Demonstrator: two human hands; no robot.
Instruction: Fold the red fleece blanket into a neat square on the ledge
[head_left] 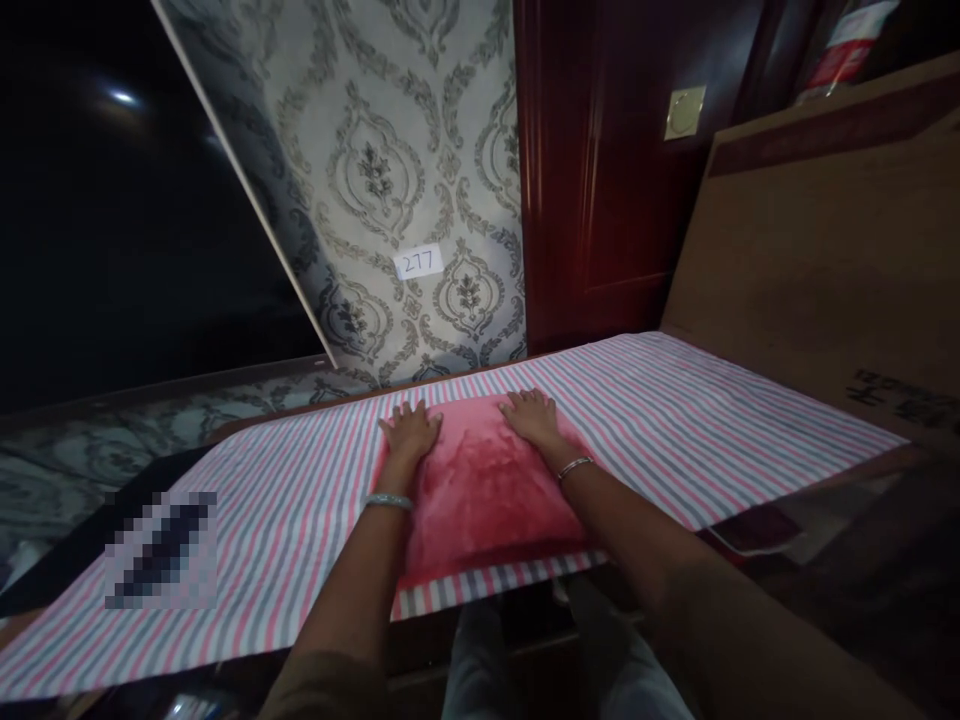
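Observation:
A pinkish-red plush cloth (487, 480) lies flat in a rough rectangle, its near part a deeper red than its far part. Pressed on its far left corner is my left hand (410, 432), fingers spread. On the far right corner rests my right hand (532, 417), palm down with the fingers apart. Beneath the plush cloth spreads a striped sheet (645, 420) in pink, grey and white. Each wrist wears a bracelet.
A large dark screen (135, 220) stands at the back left. To the right leans a big cardboard box (825, 260), with a red-labelled bottle (847, 50) behind it. A paper marked 277 (418, 262) is on the patterned wall. A blurred-out dark object (161, 550) lies on the sheet's left.

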